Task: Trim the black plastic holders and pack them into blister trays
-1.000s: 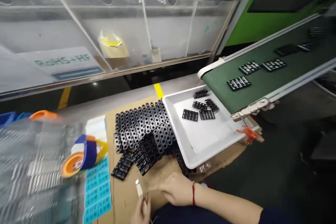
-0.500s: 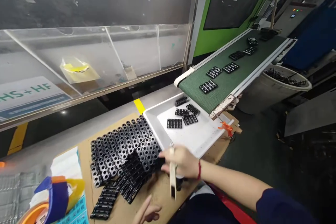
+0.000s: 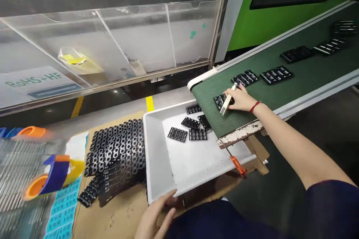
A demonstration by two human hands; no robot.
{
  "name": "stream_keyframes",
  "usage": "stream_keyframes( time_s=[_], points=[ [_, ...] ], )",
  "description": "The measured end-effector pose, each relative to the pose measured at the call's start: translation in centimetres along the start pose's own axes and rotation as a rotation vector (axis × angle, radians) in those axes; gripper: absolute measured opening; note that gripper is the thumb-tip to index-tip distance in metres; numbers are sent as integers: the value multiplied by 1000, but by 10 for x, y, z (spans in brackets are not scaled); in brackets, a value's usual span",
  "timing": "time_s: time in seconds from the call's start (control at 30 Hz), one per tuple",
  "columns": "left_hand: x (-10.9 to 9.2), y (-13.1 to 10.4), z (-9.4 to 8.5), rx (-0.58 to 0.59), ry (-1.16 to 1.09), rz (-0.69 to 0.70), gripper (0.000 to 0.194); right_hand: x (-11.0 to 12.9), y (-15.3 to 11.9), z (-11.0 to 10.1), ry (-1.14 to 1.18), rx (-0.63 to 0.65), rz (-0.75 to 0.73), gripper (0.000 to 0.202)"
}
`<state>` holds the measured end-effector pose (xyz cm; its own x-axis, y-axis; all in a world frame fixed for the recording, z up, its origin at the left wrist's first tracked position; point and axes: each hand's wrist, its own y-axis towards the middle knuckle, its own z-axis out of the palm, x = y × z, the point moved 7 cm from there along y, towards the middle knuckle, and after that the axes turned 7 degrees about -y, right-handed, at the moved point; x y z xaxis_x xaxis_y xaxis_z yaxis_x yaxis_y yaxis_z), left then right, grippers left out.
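My right hand (image 3: 241, 98) is over the near end of the green conveyor belt (image 3: 209, 95), closed around a slim, pale, flat tool (image 3: 227, 101) whose exact kind I cannot make out. The tool and fingers partly cover a black slotted plastic part (image 3: 218, 101); whether they grip it is hidden. Just behind lies another black plastic part (image 3: 246, 77). My left hand (image 3: 157, 213) holds nothing, its fingers apart, at the near left corner of the white tray (image 3: 157, 149). Several similar black parts (image 3: 198, 134) lie in the tray.
Rows of stacked black parts (image 3: 114, 145) stand on cardboard (image 3: 120, 213) left of the tray. Blue label sheets (image 3: 63, 209) and an orange-and-purple tape dispenser (image 3: 53, 179) are farther left. An orange-handled tool (image 3: 238, 166) hangs at the belt's end.
My right hand has moved from beside the stacked parts up to the belt, carrying the pale tool. My left hand has shifted slightly toward the tray. The view has turned.
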<state>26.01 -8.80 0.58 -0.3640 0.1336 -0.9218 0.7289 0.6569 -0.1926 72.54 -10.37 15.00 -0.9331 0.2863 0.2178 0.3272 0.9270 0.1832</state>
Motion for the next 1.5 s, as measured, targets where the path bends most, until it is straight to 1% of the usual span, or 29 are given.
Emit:
stream_keyframes(
  time_s=[0.03, 0.07, 0.1, 0.13, 0.17, 0.2, 0.23, 0.27, 0.3, 0.33, 0.37, 0.43, 0.47, 0.57, 0.63, 0.67, 0.77, 0.87, 0.97, 1.03, 1.1, 1.17, 1.2, 1.27, 1.33, 1.37, 1.4, 1.47, 1.5],
  points=[
    [-8, 6, 6, 20, 4, -9, 40, 13, -3, 0, 25, -7, -40, 32],
    [-16, 12, 10, 16, -12, -16, 43, 32, -10, 2, 57, -19, -88, 33],
    [-27, 17, 13, -8, -51, -9, 51, 57, -21, 4, 97, -31, -144, 36],
    [-39, 22, 16, -34, -110, 18, 64, 85, -36, 8, 144, -36, -207, 41],
    [-52, 26, 19, -40, -181, 58, 81, 115, -53, 13, 193, -40, -274, 49],
    [-66, 29, 23, -41, -263, 115, 100, 146, -72, 18, 244, -38, -351, 57],
    [-78, 31, 25, -41, -347, 173, 114, 176, -91, 22, 304, -33, -440, 60],
    [-89, 32, 27, -45, -426, 230, 118, 202, -110, 22, 392, -72, -521, 58],
    [-97, 31, 27, -46, -494, 279, 114, 221, -125, 25, 454, -71, -547, 57],
    [-103, 28, 26, -46, -546, 320, 103, 235, -136, 27, 513, -64, -560, 56],
    [-107, 24, 24, -46, -578, 356, 90, 245, -144, 29, 558, -44, -549, 55],
    [-110, 14, 17, -46, -583, 392, 72, 253, -153, 32, 611, 20, -505, 54],
    [-110, 9, 11, -63, -572, 395, 69, 253, -155, 30, 629, 29, -478, 52],
    [-107, -5, -7, -112, -461, 360, 66, 247, -157, 17, 728, -39, -373, 46],
    [-107, -12, -14, -99, -335, 336, 67, 245, -157, 11, 835, -79, -268, 40],
    [-108, -16, -15, -80, -271, 330, 68, 246, -158, 11, 883, -77, -210, 37],
    [-110, -24, -17, -45, -138, 340, 69, 257, -158, 20, 969, -18, -62, 29],
    [-110, -29, -16, -33, -68, 323, 71, 272, -158, 34, 1106, 84, -11, 28],
    [-108, -29, -12, 37, -65, 273, 71, 282, -158, 47, 1261, 155, 44, 32],
    [-107, -26, -10, 86, -87, 244, 71, 284, -158, 53, 1312, 175, 99, 35],
    [-104, -24, -9, 99, -124, 223, 70, 285, -157, 58, 1324, 186, 141, 37],
    [-99, -23, -11, 69, -237, 213, 64, 284, -154, 58, 1290, 157, 156, 40],
    [-96, -23, -12, 57, -368, 205, 59, 282, -153, 56, 1258, 125, 163, 40],
    [-86, -24, -11, 47, -784, 131, 52, 276, -152, 51, 1188, 31, 176, 40],
    [-73, -22, -6, 18, -1241, -10, 52, 271, -153, 47, 1184, -44, 177, 39],
    [-68, -21, -4, -13, -1416, -78, 53, 272, -155, 47, 1217, -48, 167, 38],
    [-65, -20, -2, -50, -1537, -132, 51, 274, -157, 48, 1264, -34, 144, 38],
    [-65, -15, 2, -82, -1670, -187, 43, 280, -162, 52, 1352, 11, 96, 38],
    [-67, -13, 4, -65, -1709, -204, 40, 283, -164, 54, 1382, 24, 79, 38]
  ],
)
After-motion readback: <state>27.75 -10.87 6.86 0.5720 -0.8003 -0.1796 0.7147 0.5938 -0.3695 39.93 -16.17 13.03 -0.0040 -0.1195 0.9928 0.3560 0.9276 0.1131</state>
